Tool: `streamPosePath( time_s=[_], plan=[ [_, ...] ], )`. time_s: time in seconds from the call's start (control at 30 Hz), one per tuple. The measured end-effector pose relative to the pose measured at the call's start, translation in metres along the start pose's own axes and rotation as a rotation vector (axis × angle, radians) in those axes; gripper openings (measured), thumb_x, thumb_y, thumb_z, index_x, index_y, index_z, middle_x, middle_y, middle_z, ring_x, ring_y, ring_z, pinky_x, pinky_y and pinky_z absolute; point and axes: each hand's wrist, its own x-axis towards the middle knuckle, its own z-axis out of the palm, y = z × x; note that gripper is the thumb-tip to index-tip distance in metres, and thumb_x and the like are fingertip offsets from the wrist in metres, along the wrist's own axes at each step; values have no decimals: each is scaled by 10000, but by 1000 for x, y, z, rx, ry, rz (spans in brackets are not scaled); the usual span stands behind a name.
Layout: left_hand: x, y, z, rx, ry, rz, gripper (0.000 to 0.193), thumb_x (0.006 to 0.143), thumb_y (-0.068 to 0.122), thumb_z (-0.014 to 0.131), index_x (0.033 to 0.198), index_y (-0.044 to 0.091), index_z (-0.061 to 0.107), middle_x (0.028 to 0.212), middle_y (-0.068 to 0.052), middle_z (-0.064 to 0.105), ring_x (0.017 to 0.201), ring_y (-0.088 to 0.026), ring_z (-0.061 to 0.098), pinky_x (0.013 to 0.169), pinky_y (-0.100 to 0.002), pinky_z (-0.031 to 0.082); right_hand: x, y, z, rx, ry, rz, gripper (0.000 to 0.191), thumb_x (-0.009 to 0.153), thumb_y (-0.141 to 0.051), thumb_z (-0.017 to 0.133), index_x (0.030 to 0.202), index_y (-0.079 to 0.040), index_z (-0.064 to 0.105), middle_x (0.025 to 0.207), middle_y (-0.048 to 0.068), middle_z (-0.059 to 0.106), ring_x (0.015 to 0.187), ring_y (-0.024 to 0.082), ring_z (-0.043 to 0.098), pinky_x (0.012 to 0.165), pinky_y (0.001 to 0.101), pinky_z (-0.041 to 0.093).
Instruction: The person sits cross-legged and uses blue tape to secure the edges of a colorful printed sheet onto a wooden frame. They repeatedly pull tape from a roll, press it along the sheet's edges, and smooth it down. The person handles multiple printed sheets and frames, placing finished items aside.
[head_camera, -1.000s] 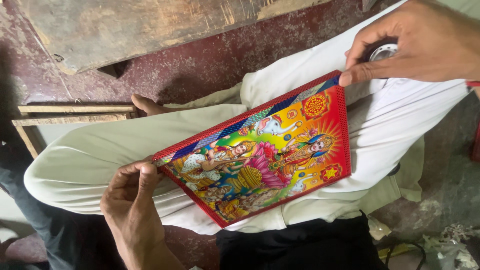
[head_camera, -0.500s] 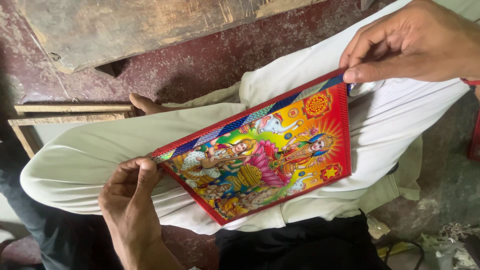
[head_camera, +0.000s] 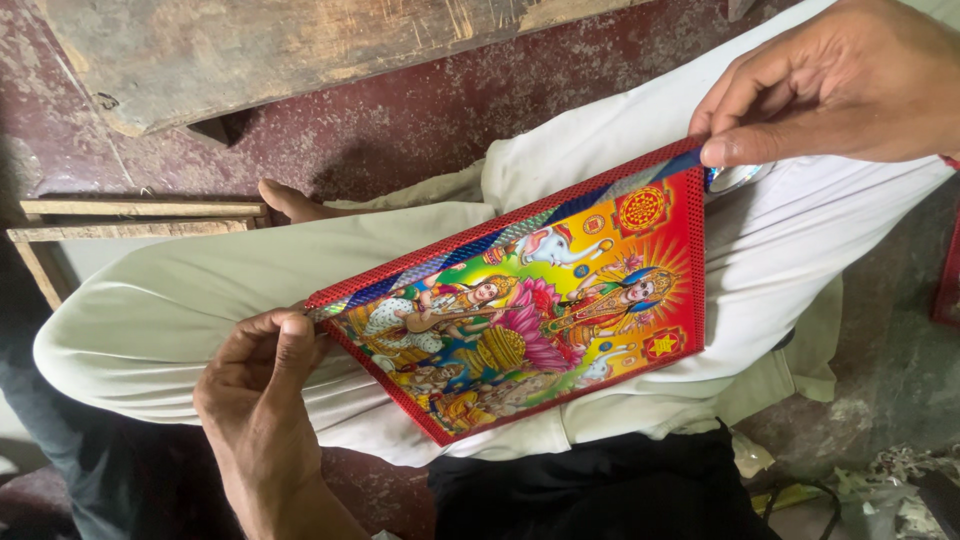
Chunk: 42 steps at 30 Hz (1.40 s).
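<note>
A colourful printed picture (head_camera: 540, 320) with a red dotted border lies tilted across my lap, on my white trousers (head_camera: 150, 320). My left hand (head_camera: 262, 400) pinches its lower left corner between thumb and fingers. My right hand (head_camera: 830, 85) pinches the upper right corner with thumb and forefinger. A small shiny round thing (head_camera: 735, 178) shows just under my right thumb, mostly hidden behind the picture's edge.
A worn wooden plank (head_camera: 300, 50) lies on the dark red floor (head_camera: 400, 130) above my legs. A wooden frame (head_camera: 130, 220) sits at the left by my bare foot (head_camera: 290, 200). Dark cloth (head_camera: 600, 490) and debris (head_camera: 880, 480) lie at the bottom.
My right hand has lowered its fingers onto the picture's upper right corner, covering the shiny round thing it showed before. The picture and my left hand have barely shifted.
</note>
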Motion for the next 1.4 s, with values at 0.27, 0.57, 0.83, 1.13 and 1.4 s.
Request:
streamPosePath(
  time_s=[0.27, 0.57, 0.83, 1.13, 1.4],
  plan=[
    [2, -2, -2, -32, -16, 1, 274, 939, 227, 787, 1047, -16, 720, 887, -90, 723, 817, -138, 683, 830, -276, 575, 0, 2, -3, 7, -26, -10, 147, 893, -38, 765, 995, 63, 796, 1131, 160, 756, 923, 170, 789, 792, 297, 655],
    [1, 1, -2, -41, -25, 5, 268, 932, 224, 782, 1036, -16, 723, 887, -108, 739, 830, -151, 712, 860, -287, 603, 2, 2, -5, -18, -26, 10, 127, 903, -24, 772, 1005, 48, 750, 1129, 164, 761, 916, 175, 789, 789, 298, 646],
    [0, 0, -2, -34, -32, 11, 285, 945, 234, 783, 1051, -23, 722, 881, -90, 729, 818, -135, 684, 841, -276, 570, 2, 1, -3, -34, -16, 8, 135, 896, -39, 772, 987, 56, 802, 1112, 147, 763, 911, 160, 787, 791, 291, 648],
    [3, -3, -4, -36, -42, 9, 266, 937, 225, 784, 1042, -12, 726, 883, -81, 732, 815, -124, 679, 840, -266, 567, 5, -2, -1, -59, 10, 42, 126, 900, -45, 776, 976, 51, 805, 1091, 139, 767, 889, 160, 773, 775, 298, 639],
    [15, -1, -8, 12, -133, 39, 223, 919, 221, 775, 1010, 18, 764, 876, -69, 734, 770, -137, 640, 754, -286, 518, 11, 67, -6, -120, 57, -85, 98, 917, -72, 752, 916, 26, 753, 1160, 147, 768, 967, 179, 782, 836, 313, 639]
  ],
)
